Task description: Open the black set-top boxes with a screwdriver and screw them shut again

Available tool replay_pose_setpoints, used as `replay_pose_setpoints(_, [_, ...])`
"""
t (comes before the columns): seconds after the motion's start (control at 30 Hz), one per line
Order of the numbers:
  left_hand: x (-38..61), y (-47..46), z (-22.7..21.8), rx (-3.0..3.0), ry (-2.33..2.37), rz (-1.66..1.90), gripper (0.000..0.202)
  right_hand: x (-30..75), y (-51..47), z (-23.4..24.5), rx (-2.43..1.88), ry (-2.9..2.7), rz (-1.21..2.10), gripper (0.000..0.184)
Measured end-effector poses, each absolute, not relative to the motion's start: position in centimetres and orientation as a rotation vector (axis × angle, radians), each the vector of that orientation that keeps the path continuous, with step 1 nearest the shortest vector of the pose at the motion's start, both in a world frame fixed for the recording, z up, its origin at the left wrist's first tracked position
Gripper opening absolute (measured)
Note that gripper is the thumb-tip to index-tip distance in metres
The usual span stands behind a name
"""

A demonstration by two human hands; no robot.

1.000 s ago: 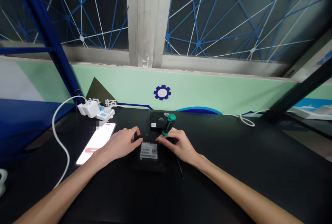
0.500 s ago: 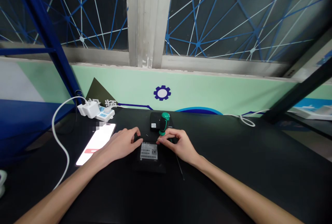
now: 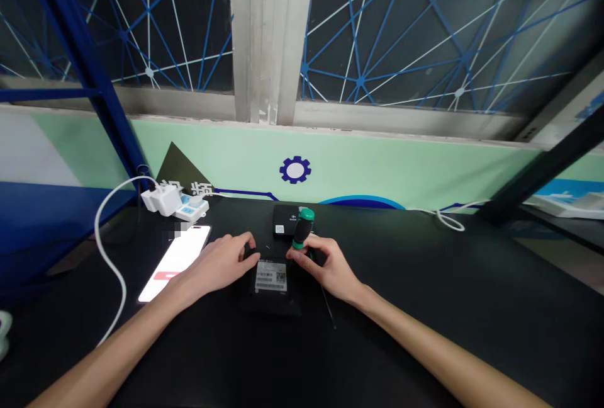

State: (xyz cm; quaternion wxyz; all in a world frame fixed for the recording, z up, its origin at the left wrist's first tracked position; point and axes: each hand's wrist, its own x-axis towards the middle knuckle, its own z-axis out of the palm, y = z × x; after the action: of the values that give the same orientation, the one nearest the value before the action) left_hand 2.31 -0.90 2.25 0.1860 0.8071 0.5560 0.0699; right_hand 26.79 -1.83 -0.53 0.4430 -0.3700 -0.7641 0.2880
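A black electronic device with a white printed label (image 3: pixel 271 276) lies on the dark table between my hands. My left hand (image 3: pixel 226 262) is curled at its upper left corner, thumb and fingers holding that edge. My right hand (image 3: pixel 330 263) pinches the lower part of a screwdriver with a green and black handle (image 3: pixel 304 226) at the upper right corner. The screwdriver's handle points up and leans slightly right; its tip is hidden by my fingers. A thin dark rod (image 3: pixel 328 307) lies on the table below my right hand.
Behind the screwdriver sits a flat black box (image 3: pixel 283 220) with a small white label. A lit phone (image 3: pixel 177 260) lies beneath my left forearm. Further left are a power strip (image 3: pixel 192 208), a white charger (image 3: pixel 163 199) and its white cable (image 3: pixel 111 263). Another white cable (image 3: pixel 448 222) lies at the back right.
The screwdriver's handle has tipped to the right and shifted slightly, showing more of the box behind it. My right hand has barely moved; my left hand stays in place.
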Motion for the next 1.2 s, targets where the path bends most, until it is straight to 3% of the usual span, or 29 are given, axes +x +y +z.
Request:
replay_pose_setpoints(0.7, [2.42, -0.87, 2.33, 2.273, 1.570, 0.204, 0.033, 26.73, -1.47, -0.62, -0.944, -1.798, 0.774, 0.038])
replay_pose_setpoints(1.2, [2.40, -0.93, 2.27, 2.282, 1.572, 0.185, 0.033, 26.80, -1.94, -0.50, -0.895, -1.886, 0.728, 0.032])
